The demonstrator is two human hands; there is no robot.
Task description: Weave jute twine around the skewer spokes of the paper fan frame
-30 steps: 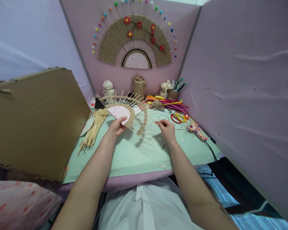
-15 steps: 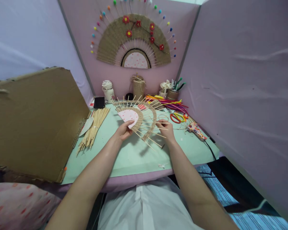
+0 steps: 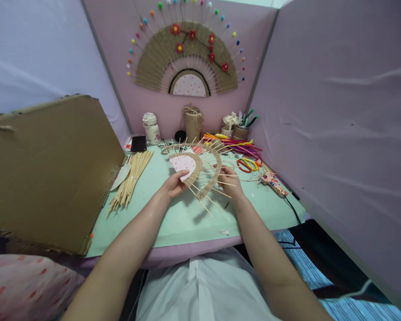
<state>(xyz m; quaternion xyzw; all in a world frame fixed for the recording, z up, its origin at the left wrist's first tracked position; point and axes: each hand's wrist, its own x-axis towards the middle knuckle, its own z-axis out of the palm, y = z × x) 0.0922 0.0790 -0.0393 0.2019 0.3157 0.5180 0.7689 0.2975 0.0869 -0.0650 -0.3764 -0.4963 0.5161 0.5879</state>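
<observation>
A half-round stick fan (image 3: pixel 217 182) is held above the table, tilted toward the right. Its core is a pink spotted half-disc (image 3: pixel 183 166) edged with woven jute; thin wooden sticks radiate through a second woven jute band. My left hand (image 3: pixel 175 183) is closed on the lower corner of the half-disc, thumb on top. Beside the outer band, my right hand (image 3: pixel 230 180) is pinched among the stick ends, partly behind them. A thin strand of jute twine (image 3: pixel 245 180) trails from near these fingers; the exact grip is partly hidden.
Left lies a bundle of wooden sticks (image 3: pixel 130 183) beside a large cardboard sheet (image 3: pixel 50 174). Behind stand a white bottle (image 3: pixel 151 129) and a twine spool (image 3: pixel 193 125). Scissors (image 3: pixel 247 165), pipe cleaners (image 3: pixel 243 147) and a corded glue gun (image 3: pixel 273 183) lie right. A finished fan (image 3: pixel 153 58) hangs behind.
The fan has shifted slightly right and down, turning a little with my left hand. My right fingers have moved in against the outer band.
</observation>
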